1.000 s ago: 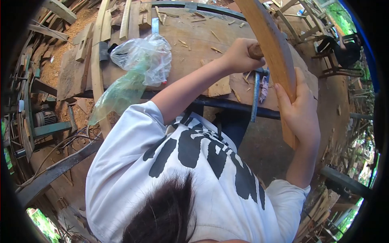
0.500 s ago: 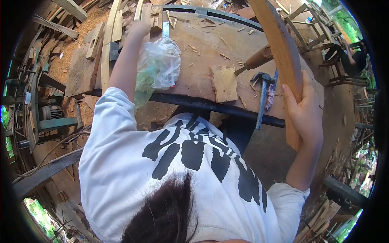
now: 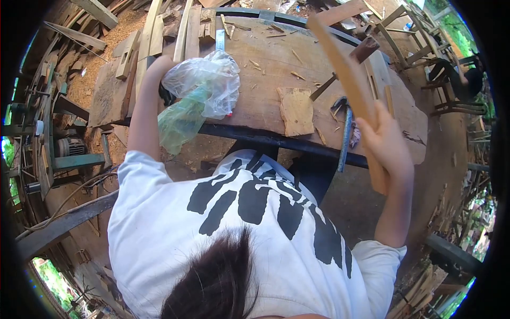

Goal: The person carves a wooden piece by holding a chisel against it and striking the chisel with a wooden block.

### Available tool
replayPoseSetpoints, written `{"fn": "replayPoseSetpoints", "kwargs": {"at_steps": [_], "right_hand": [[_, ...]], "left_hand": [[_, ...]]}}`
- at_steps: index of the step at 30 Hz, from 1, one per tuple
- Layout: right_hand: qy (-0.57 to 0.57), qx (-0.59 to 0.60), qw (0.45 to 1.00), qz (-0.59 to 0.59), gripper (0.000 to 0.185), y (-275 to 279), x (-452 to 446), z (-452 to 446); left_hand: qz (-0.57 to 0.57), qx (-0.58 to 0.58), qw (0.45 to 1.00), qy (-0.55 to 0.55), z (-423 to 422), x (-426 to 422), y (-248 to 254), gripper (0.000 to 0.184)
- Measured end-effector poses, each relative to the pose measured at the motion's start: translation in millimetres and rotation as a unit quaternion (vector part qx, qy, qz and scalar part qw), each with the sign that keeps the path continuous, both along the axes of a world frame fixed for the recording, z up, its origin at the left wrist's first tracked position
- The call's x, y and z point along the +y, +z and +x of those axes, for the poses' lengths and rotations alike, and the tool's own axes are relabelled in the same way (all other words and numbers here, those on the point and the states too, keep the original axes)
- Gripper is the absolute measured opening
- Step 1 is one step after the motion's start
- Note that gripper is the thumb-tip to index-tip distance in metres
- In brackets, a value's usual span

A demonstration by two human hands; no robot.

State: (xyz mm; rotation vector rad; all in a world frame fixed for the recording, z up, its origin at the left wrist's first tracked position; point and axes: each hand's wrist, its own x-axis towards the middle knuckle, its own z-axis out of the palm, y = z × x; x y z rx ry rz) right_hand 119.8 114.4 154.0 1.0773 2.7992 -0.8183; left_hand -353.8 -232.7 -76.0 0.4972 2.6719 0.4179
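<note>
Wood chips (image 3: 298, 76) litter a workbench (image 3: 255, 101) as the right hand (image 3: 383, 139) grasps a board (image 3: 342, 74) above its right side, long axis slanting forward-left; the left hand (image 3: 162, 65), grip unclear, is just beside a plastic bag (image 3: 212, 80)

Shows smooth-looking wood in the long bar (image 3: 346, 80), partly blurred; shows thin, crinkled, glossy plastic film in the clear and green bagging (image 3: 215, 82); looks like dull, worn metal along the hammer (image 3: 344, 138); pairs dark, smooth wood with flat metal on the chisel-like tool (image 3: 365, 49); turns rough and raw-edged on the small wooden slab (image 3: 296, 112); runs to matt, scuffed wood across the tabletop (image 3: 260, 95); reads as soft, matt cloth in the white shirt (image 3: 159, 212); shows ribbed metal on the motor housing (image 3: 70, 146) and dull, painted metal on the green beam (image 3: 79, 162).
</note>
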Motion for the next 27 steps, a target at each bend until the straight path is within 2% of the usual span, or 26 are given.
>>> {"fn": "replayPoseSetpoints", "kwargs": {"at_steps": [2,4,5,6,7,8,9,10,11,12,13,14,15,16,20,22,23,25,26,27], "right_hand": [[0.036,-0.043,0.998,-0.013,0.039,-27,8,2],[0.044,0.066,0.997,0.001,0.039,-39,8,5],[0.032,0.057,0.998,0.002,0.039,-33,7,11],[0.006,0.058,0.998,-0.008,0.038,-19,4,10],[-0.021,0.062,0.998,-0.018,0.038,-11,4,11],[-0.032,0.057,0.998,-0.014,0.038,-12,9,16],[-0.035,0.141,0.989,-0.033,0.038,-16,13,22],[-0.035,0.225,0.972,-0.05,0.038,-18,16,27],[-0.063,0.21,0.974,-0.054,0.039,-13,18,30],[-0.065,0.206,0.975,-0.054,0.039,-13,20,33],[-0.118,0.195,0.97,-0.085,0.04,-15,23,36],[-0.172,0.186,0.96,-0.117,0.041,-17,25,38],[-0.173,0.184,0.96,-0.117,0.041,-22,25,41],[-0.182,0.186,0.959,-0.109,0.042,-29,25,46],[-0.197,0.2,0.951,-0.132,0.044,-51,15,68],[-0.206,0.211,0.946,-0.132,0.044,-57,5,77],[-0.232,0.194,0.941,-0.153,0.042,-57,-1,81],[-0.252,0.199,0.935,-0.154,0.038,-62,-6,91],[-0.256,0.2,0.934,-0.152,0.038,-64,-7,97],[-0.264,0.198,0.932,-0.151,0.036,-64,-8,103]], "left_hand": [[-0.033,-0.07,0.997,0.001,0,-22,-12,0.04],[-0.097,-0.1,0.989,-0.045,0,-41,-27,0.039],[-0.126,-0.06,0.988,-0.071,1,-46,-35,0.039],[-0.11,0.042,0.993,0.015,63,-11,37,0.04],[-0.078,0.143,0.983,0.081,107,16,85,0.043],[0.021,0.199,0.975,0.099,127,22,102,0.041],[0.099,0.26,0.956,0.089,156,42,125,0.036],[0.18,0.258,0.947,0.061,175,63,134,0.034],[0.259,0.253,0.931,0.038,193,83,137,0.032],[0.331,0.226,0.916,-0.025,208,108,130,0.03],[0.363,0.207,0.905,-0.076,232,136,128,0.031],[0.372,0.061,0.921,-0.097,246,165,118,0.035],[0.353,-0.012,0.924,-0.148,255,193,110,0.034],[0.341,-0.03,0.918,-0.201,258,225,89,0.035],[0.272,-0.021,0.921,-0.28,257,367,14,0.055],[0.248,0.107,0.922,-0.277,265,414,0,0.062],[0.248,0.104,0.921,-0.281,266,436,-9,0.062],[0.187,0.196,0.933,-0.237,268,470,-24,0.05],[0.188,0.195,0.932,-0.241,265,481,-24,0.05],[0.157,0.102,0.94,-0.284,262,486,-13,0.05]]}}
